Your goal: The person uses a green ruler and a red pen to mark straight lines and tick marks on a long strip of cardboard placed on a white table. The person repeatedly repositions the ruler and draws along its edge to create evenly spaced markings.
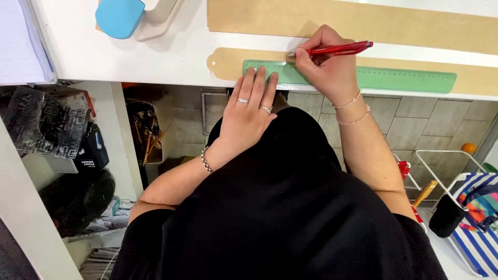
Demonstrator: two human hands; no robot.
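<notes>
A green ruler (394, 79) lies along a brown paper strip (228, 59) with a rounded left end, near the front edge of the white table (171, 57). My left hand (251, 106) rests flat with its fingertips pressing the ruler's left part. My right hand (329, 65) grips a red pen (337, 50), its tip touching the strip just above the ruler's upper edge.
A wider brown paper strip (353, 21) lies farther back. A blue rounded object (119, 16) sits at the table's far left, beside stacked papers (21, 41). Below the table are black bags (72, 197), a bin of tools (145, 135) and a striped item (480, 228).
</notes>
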